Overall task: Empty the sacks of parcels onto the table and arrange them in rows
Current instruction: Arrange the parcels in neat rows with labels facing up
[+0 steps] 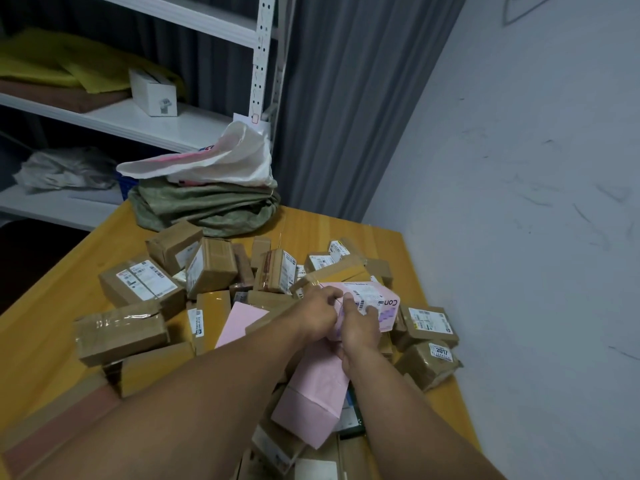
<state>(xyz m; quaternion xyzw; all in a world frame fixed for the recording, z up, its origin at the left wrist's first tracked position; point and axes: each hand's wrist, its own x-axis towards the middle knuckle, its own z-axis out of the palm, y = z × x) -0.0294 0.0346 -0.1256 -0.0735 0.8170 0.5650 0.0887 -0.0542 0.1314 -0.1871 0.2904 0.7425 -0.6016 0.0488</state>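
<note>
Shown: left grip (320,315), right grip (360,329) clasp pink labelled carton (377,299). Risk: lift unsettles brown cardboard parcels (207,268) heaped below; those right of grips may slide off yellow wooden table (52,289).

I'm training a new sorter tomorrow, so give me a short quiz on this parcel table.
1. True or false: the parcels lie in neat rows on the table.
2. The left hand and right hand both grip: A a brown box, B the pink parcel, C a sack?
3. Fill in: the green sack lies at the table's ___ end.
Key: 1 false; 2 B; 3 far.
</note>
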